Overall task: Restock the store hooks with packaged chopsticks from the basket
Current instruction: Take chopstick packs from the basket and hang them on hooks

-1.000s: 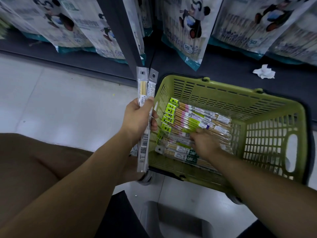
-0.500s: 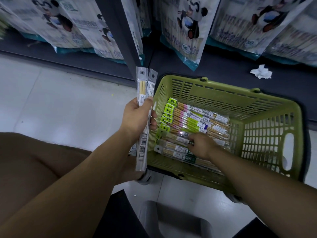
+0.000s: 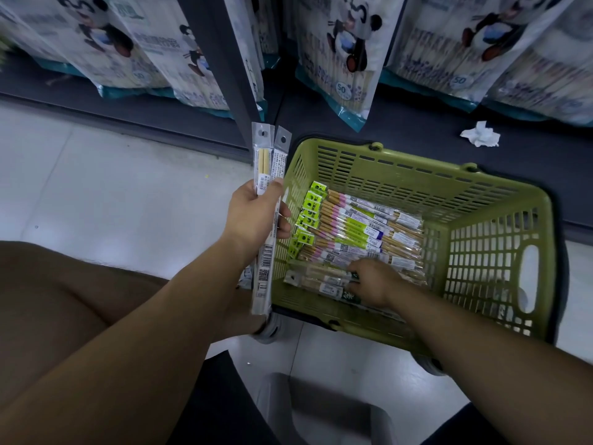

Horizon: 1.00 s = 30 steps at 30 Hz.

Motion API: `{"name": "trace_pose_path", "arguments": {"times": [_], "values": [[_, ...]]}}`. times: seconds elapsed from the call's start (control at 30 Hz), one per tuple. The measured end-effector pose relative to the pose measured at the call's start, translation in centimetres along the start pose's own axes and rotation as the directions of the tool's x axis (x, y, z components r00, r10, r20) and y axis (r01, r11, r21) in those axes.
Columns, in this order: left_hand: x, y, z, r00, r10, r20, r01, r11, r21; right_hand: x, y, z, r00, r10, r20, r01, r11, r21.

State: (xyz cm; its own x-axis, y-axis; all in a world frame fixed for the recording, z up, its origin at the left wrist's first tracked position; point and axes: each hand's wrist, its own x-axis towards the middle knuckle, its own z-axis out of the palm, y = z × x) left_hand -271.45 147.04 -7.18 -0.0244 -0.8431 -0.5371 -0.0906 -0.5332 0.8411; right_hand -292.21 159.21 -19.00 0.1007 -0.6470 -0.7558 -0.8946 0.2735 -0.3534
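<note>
Your left hand (image 3: pixel 256 216) is gripping at least 2 upright packs (image 3: pixel 268 162) just left of the basket (image 3: pixel 500 252), with fingers curled tight around them. Your right hand (image 3: pixel 373 281) is reaching into the basket's near left corner, thumb and fingers pinching a clear pack (image 3: pixel 316 277). Green packs (image 3: pixel 353 226) are lying piled just beyond it.

Round badge (image 3: pixel 341 88) on the panda bags (image 3: pixel 337 33) at twelve o'clock reads 50 (print on the chopstick packs (image 3: pixel 353 229) is too blurred).
</note>
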Motion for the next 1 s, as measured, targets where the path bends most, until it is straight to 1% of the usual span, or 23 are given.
{"name": "trace_pose_path", "arguments": {"times": [0.1, 0.27, 0.37, 0.43, 0.53, 0.57, 0.6, 0.67, 0.73, 0.8, 0.87, 0.9, 0.93, 1.0], "values": [[-0.1, 0.0, 0.1, 1.000, -0.008, 0.005, 0.009, 1.000, -0.010, -0.2, 0.1, -1.4, 1.000, -0.027, 0.003, 0.027, 0.998, 0.062], [-0.3, 0.1, 0.8, 0.999, 0.017, 0.041, -0.018, 0.999, 0.033, -1.9, -0.5, -5.8, 0.989, 0.024, -0.149, 0.014, 0.968, 0.252], [-0.6, -0.6, 1.8, 0.998, 0.001, 0.057, -0.006, 0.997, 0.079, -3.4, -2.4, -8.5, 0.968, 0.006, -0.252, 0.089, 0.927, 0.364], [-1.2, -0.9, 2.5, 0.993, -0.047, 0.112, 0.038, 0.996, 0.083, -4.8, -4.5, -10.1, 0.951, -0.012, -0.308, 0.158, 0.876, 0.456], [-2.7, -1.0, 3.6, 0.964, -0.098, 0.246, 0.110, 0.993, -0.033, -6.4, -7.7, -11.3, 0.937, -0.051, -0.346, 0.242, 0.807, 0.538], [-3.0, -1.0, 4.0, 0.955, -0.081, 0.285, 0.108, 0.991, -0.081, -6.8, -8.8, -11.3, 0.931, -0.059, -0.360, 0.259, 0.802, 0.539], [-3.3, -1.0, 4.3, 0.947, -0.047, 0.317, 0.091, 0.988, -0.124, -7.1, -9.7, -11.2, 0.918, -0.085, -0.389, 0.285, 0.821, 0.495], [-3.6, -0.6, 4.6, 0.937, 0.012, 0.350, 0.062, 0.978, -0.198, -7.7, -10.9, -10.9, 0.886, -0.178, -0.429, 0.337, 0.882, 0.330], [-3.4, -0.3, 4.5, 0.933, 0.011, 0.360, 0.095, 0.957, -0.275, -7.9, -11.4, -10.6, 0.896, -0.237, -0.376, 0.322, 0.929, 0.181], [-3.0, -0.2, 4.1, 0.942, -0.055, 0.332, 0.154, 0.948, -0.280, -8.2, -11.5, -10.3, 0.921, -0.242, -0.306, 0.288, 0.951, 0.113], [-2.6, -0.1, 3.9, 0.956, -0.144, 0.254, 0.207, 0.948, -0.243, -8.2, -11.6, -9.9, 0.917, -0.259, -0.302, 0.296, 0.952, 0.082], [-2.4, -0.1, 3.8, 0.965, -0.166, 0.203, 0.213, 0.949, -0.234, -8.2, -11.6, -9.9, 0.905, -0.270, -0.328, 0.312, 0.947, 0.080], [-2.1, -0.1, 3.6, 0.972, -0.172, 0.158, 0.206, 0.951, -0.231, -8.1, -11.6, -9.9, 0.885, -0.275, -0.375, 0.332, 0.938, 0.097], [-1.6, 0.1, 3.2, 0.981, -0.160, 0.107, 0.182, 0.954, -0.238, -7.8, -11.3, -9.8, 0.830, -0.250, -0.499, 0.402, 0.888, 0.223]]}}
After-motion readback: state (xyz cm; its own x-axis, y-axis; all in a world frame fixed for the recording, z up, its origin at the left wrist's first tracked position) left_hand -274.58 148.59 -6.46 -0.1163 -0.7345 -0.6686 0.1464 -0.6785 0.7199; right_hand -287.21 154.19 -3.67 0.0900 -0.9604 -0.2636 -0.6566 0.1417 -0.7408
